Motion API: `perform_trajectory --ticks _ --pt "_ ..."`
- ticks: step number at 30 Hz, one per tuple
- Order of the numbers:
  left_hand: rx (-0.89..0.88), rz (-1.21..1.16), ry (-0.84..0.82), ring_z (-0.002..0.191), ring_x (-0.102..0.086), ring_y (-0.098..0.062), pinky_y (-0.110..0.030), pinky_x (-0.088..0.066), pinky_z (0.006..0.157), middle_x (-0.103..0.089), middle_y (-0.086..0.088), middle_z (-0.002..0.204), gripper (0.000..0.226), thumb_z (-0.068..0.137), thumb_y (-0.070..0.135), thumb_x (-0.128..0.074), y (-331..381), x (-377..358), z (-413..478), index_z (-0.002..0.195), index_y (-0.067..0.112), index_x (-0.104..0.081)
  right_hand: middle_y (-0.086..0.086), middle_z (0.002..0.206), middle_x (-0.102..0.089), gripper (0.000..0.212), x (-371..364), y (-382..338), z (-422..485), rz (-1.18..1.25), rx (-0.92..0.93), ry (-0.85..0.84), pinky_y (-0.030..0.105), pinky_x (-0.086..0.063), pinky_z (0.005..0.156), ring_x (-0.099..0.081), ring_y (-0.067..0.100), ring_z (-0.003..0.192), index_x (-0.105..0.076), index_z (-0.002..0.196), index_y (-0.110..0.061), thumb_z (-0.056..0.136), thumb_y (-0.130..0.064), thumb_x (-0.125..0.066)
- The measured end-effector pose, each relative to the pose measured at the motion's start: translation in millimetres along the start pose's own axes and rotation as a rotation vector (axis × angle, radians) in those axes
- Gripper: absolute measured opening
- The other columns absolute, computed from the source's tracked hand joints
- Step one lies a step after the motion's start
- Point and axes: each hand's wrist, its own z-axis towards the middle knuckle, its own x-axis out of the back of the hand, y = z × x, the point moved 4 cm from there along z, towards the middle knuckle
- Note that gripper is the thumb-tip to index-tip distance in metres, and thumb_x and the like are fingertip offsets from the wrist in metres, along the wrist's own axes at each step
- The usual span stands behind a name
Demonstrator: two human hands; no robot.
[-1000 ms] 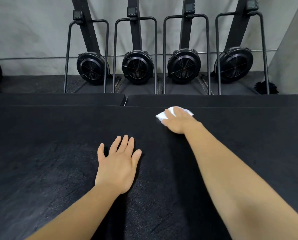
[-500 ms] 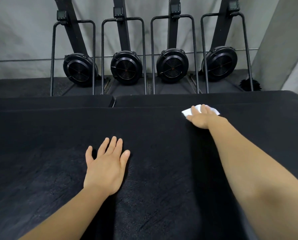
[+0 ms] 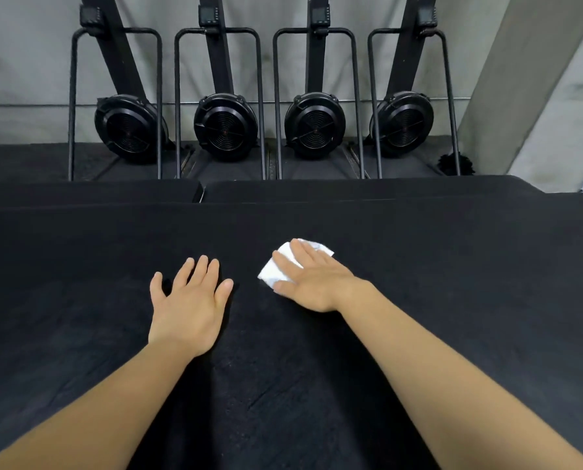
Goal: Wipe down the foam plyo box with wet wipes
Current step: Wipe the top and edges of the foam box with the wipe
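Black textured foam plyo box [image 3: 453, 293] top: left hand [image 3: 188, 300] lay flat, empty; right hand [image 3: 312, 283] pressed the folded white wet wipe [image 3: 276, 274] flat-fingered, ungripped, so it could slip free.

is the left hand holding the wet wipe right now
No, the left hand lies flat and bare on the plyo box, while the right hand presses the white wipe.

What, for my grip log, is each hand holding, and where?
Nothing gripped: right hand presses flat on the middle of the wipe; left hand lies flat on the box.
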Motion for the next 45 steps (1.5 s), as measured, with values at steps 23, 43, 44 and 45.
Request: perform_trajectory --ticks 23,43,44,45 --pt "-0.002 0.031 0.016 0.148 0.006 -0.010 -0.049 0.008 0.116 -0.003 0.011 0.162 0.071 0.091 0.054 0.006 0.4 -0.2 -1.1 0.155 0.027 -0.009 0.005 0.164 0.013 0.065 47.2 120.6 36.1 0.012 -0.331 0.135 0.044 0.001 0.121 0.014 0.023 0.150 0.000 0.157 -0.025 0.102 -0.051 -0.022" --pt "0.005 0.013 0.032 0.148 0.004 -0.009 -0.048 0.010 0.115 -0.005 0.013 0.161 0.067 0.095 0.055 0.000 -1.1 -1.6 0.9 0.155 0.029 -0.012 0.005 0.162 -0.006 0.052 35.3 107.1 27.7 -0.010 -0.131 0.200 0.039 -0.007 0.121 0.000 0.019 0.150 -0.022 0.150 -0.016 0.104 -0.041 -0.020" --pt "0.007 0.010 0.031 0.148 0.003 -0.009 -0.048 0.010 0.115 -0.005 0.013 0.161 0.066 0.095 0.055 0.000 -1.4 -1.7 1.0 0.155 0.029 -0.012 0.006 0.162 -0.007 0.053 40.4 119.0 34.4 0.008 -0.177 0.198 0.041 -0.007 0.121 -0.001 0.021 0.150 -0.022 0.150 -0.014 0.104 -0.041 -0.019" --pt "0.008 0.012 0.031 0.148 0.004 -0.009 -0.049 0.010 0.115 -0.005 0.012 0.161 0.066 0.095 0.055 0.000 -1.5 -1.8 1.1 0.154 0.029 -0.012 0.008 0.162 -0.007 0.054 45.6 130.2 39.8 0.010 -0.214 0.198 0.042 -0.008 0.121 -0.002 0.022 0.150 -0.021 0.151 -0.014 0.104 -0.040 -0.018"
